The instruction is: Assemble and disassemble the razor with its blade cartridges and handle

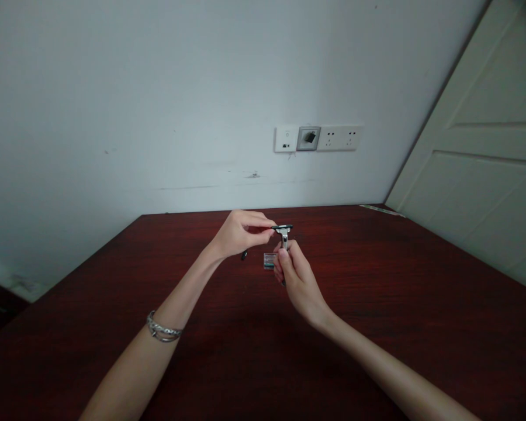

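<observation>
Upright in my right hand (297, 275) is a razor (284, 237), its silver handle wrapped by my fingers and its wide head at the top. My left hand (245, 231) pinches the left end of the dark strip on the razor head (283, 227) between thumb and fingers. Whether that strip is a blade cartridge or a cover is too small to tell. Just left of my right fingers, a small clear plastic case (269, 261) with something dark green inside lies on the table, partly hidden by the hand. A small black piece (244, 255) shows below my left hand.
The dark red wooden table (228, 362) reaches back to a white wall (179, 105) with a row of sockets (331, 138). A pale panelled door (477, 152) borders the right side. A thin, pale patterned strip (382, 210) lies at the back right edge.
</observation>
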Available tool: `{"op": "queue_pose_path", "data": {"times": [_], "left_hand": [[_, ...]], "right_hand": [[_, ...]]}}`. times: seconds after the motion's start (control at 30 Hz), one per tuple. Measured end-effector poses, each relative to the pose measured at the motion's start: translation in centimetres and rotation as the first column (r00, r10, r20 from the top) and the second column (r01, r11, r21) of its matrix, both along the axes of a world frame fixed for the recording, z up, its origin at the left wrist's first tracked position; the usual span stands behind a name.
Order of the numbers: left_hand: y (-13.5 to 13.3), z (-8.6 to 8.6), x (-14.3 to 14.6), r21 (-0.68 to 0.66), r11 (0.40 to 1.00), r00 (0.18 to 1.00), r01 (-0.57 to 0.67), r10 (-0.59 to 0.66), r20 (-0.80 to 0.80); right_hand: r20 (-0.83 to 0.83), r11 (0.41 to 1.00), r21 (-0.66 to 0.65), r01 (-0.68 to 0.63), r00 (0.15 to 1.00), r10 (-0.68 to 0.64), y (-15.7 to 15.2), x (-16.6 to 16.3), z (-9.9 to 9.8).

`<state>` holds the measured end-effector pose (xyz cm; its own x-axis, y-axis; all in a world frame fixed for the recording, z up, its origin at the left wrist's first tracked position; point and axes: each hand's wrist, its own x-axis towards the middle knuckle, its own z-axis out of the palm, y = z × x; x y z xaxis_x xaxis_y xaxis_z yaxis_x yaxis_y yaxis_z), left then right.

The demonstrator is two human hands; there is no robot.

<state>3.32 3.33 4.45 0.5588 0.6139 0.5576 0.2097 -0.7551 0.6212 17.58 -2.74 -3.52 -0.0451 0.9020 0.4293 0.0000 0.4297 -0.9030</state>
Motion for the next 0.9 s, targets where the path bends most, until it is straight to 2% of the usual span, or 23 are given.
{"op": "queue_pose_path", "data": {"times": [0.3, 0.57, 0.9], "left_hand": [[0.0, 0.41, -0.45, 0.056, 0.998, 0.998, 0.039, -0.036, -0.055], [0.11, 0.45, -0.65, -0.049, 0.998, 0.997, 0.038, -0.041, -0.061], [0.32, 0.57, -0.71, -0.118, 0.992, 0.997, 0.033, -0.04, -0.06]], "right_hand": [[-0.007, 0.997, -0.016, -0.082, 0.997, 0.082, -0.06, 0.17, 0.2], [-0.001, 0.997, -0.02, -0.075, 0.997, 0.075, 0.0, 0.4, 0.36], [0.014, 0.999, -0.023, -0.035, 0.999, 0.035, -0.1, 0.39, 0.44]]}}
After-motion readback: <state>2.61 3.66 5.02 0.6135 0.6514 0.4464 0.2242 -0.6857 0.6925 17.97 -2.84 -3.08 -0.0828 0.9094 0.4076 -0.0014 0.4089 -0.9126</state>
